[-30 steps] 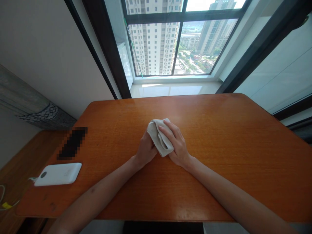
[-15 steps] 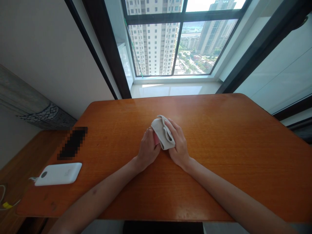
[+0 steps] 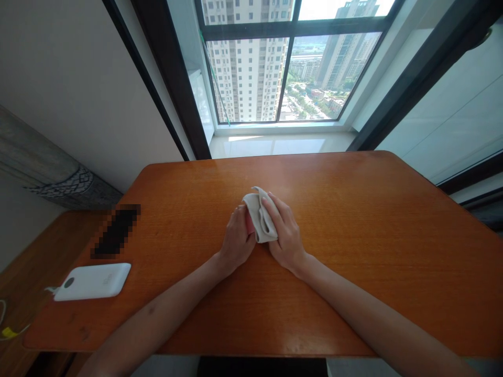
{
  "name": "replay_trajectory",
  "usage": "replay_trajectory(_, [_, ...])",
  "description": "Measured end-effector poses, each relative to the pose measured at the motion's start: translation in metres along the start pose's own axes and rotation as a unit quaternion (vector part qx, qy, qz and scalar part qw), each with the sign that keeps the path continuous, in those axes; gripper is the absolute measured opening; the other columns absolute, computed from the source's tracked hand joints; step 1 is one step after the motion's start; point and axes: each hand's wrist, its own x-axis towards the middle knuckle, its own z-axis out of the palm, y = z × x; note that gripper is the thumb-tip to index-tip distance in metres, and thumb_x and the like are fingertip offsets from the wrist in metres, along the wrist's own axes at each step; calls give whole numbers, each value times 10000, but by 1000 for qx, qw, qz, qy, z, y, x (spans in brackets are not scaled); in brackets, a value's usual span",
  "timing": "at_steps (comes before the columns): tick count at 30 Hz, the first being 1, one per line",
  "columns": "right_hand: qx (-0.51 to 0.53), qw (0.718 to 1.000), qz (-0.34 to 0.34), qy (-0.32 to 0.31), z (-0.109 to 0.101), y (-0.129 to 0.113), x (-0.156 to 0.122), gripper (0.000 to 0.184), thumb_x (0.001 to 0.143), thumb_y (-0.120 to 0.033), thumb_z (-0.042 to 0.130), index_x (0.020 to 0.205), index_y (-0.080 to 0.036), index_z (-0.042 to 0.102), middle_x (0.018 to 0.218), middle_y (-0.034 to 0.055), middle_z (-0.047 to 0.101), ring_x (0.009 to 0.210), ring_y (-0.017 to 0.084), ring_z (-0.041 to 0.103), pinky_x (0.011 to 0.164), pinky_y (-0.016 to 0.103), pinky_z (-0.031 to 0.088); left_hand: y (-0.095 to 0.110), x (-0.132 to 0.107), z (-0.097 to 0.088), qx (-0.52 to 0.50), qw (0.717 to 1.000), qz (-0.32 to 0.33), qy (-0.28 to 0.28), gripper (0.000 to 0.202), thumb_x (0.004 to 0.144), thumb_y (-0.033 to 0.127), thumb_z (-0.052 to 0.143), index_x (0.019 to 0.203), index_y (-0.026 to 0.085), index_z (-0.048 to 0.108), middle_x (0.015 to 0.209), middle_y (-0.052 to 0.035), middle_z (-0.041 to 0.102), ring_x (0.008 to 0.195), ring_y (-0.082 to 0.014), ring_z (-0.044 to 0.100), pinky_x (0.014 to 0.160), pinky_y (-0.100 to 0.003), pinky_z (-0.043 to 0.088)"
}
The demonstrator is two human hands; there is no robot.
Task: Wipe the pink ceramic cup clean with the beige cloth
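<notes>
1. Here, mid-table: a pale folded cloth [image 3: 259, 217] is bunched between both hands, sitting on or just above the wooden table [image 3: 373, 235]; contact with the top is hidden.
2. Left hand [image 3: 236, 241]: fingers curled in against the cloth's left side, closed on it. A small pink thing [image 3: 250, 224] shows between this hand and the cloth; can't tell what it is.
3. Right hand [image 3: 285, 235]: fingers laid over the top of the cloth and wrapped round it, gripping; the thumb is hidden.
4. Risk, my read: one flap sticks up loose at the far end, so the fold could spring open if the right fingers ease off.
5. Risk: the pink thing is barely covered and could slip out at the left if that hand slackens.
6. Risk: the tabletop looks glossy, so the bundle may skid under a sideways push.
7. Writing: the white power bank [image 3: 92, 281] near the left edge has a faint mark, too small to read. A cable [image 3: 10, 331] trails off beside it.
8. The dark pixelated block [image 3: 116, 230] just beyond the power bank is blurred out; nothing legible.
9. No brand is visible on the cloth. The window [image 3: 275, 68] shows tower blocks with no signage I can read.
</notes>
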Motion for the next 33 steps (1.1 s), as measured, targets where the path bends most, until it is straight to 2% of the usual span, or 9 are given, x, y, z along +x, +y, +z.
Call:
replay_trajectory(4, [-30,997,-64,-12,-1,-3,0,727,1065,-221,532,1757,-389,390,1815,82,426,1675,396,422,1345,706,419,-2,-1,0,-18,1000,9,-19,601,1057,340,655,1607,251,428,1589,-158,619,1480,-374,626,1259,-597,528])
replay_trajectory(9, [26,1000,15,-5,-3,1,2,708,1090,-205,496,1767,-359,360,1785,111,466,1630,338,503,1310,617,504,-2,0,2,-8,1000,-12,-2,455,1031,288,629,1464,215,508,1382,-166,700,1271,-351,714,1092,-590,613])
replay_trajectory(14, [-28,995,-90,-30,-3,0,1,725,1047,-222,507,1752,-365,413,1820,80,418,1686,400,397,1361,717,387,-5,-2,1,-20,1000,16,-15,539,1029,377,689,1522,264,502,1520,-138,672,1416,-372,663,1206,-598,558])
replay_trajectory(16, [-15,997,-70,-22,-3,-1,2,706,1057,-231,510,1743,-376,426,1802,76,448,1672,382,428,1358,694,406,-5,-1,1,-22,999,19,-18,524,1026,360,685,1512,267,513,1510,-136,675,1421,-374,658,1203,-591,557])
replay_trajectory(20, [35,999,34,7,-3,0,2,691,1094,-226,488,1764,-355,374,1752,115,514,1609,329,532,1301,607,513,-2,1,1,7,1000,-2,1,416,1022,239,596,1432,212,529,1332,-158,708,1248,-342,711,1090,-574,606])
replay_trajectory(22, [18,1000,8,3,-3,0,2,711,1087,-219,492,1773,-352,361,1770,117,493,1630,348,505,1319,629,485,-2,1,0,12,1000,9,3,421,1034,251,588,1446,205,519,1338,-162,707,1239,-340,715,1082,-577,613])
replay_trajectory(26, [-15,997,-68,-18,-4,-1,2,706,1063,-223,530,1744,-383,431,1805,80,451,1674,392,431,1359,686,402,-2,0,-1,1,1000,30,-8,558,1045,354,658,1559,247,472,1528,-151,656,1423,-352,661,1197,-576,578])
replay_trajectory(31, [37,999,38,2,-5,4,2,668,1114,-256,470,1768,-341,365,1765,113,505,1614,321,533,1319,595,497,0,1,0,9,1000,13,4,493,1029,238,586,1512,195,496,1390,-173,700,1310,-345,701,1134,-576,601])
replay_trajectory(33, [17,1000,12,-3,-5,4,2,682,1111,-256,471,1777,-337,350,1782,116,484,1631,335,509,1324,616,486,0,1,0,4,1000,13,6,485,1031,241,585,1506,199,501,1396,-172,700,1310,-351,702,1140,-582,596])
